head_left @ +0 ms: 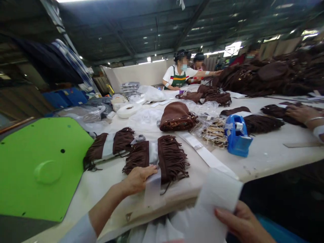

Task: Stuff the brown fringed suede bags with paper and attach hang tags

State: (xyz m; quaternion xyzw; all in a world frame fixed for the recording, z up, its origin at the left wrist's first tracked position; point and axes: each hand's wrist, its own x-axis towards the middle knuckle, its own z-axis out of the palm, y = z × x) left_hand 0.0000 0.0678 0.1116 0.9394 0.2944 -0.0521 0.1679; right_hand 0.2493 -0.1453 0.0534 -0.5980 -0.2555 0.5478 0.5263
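Fringed piece (167, 158) looks part-wrapped beneath your left hand (140, 179), grip unclear, and your right hand (240, 217) at four o'clock grips an unplaced sheet (220, 189).

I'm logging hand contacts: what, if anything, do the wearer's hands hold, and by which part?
The right hand holds a white sheet by its right edge. The left hand touches the white strip on the brown fringed bundle; gripping cannot be told.

Glare whitens the far opening (232, 49) to my right, while the roof (152, 30) hangs dim over us. Softer light washes the pale tabletop (268, 158); deep shadow fills the space below it, near right. The right hand (240, 219) and its white sheet (222, 189) look blurred, and wide-angle distortion stretches the edges.
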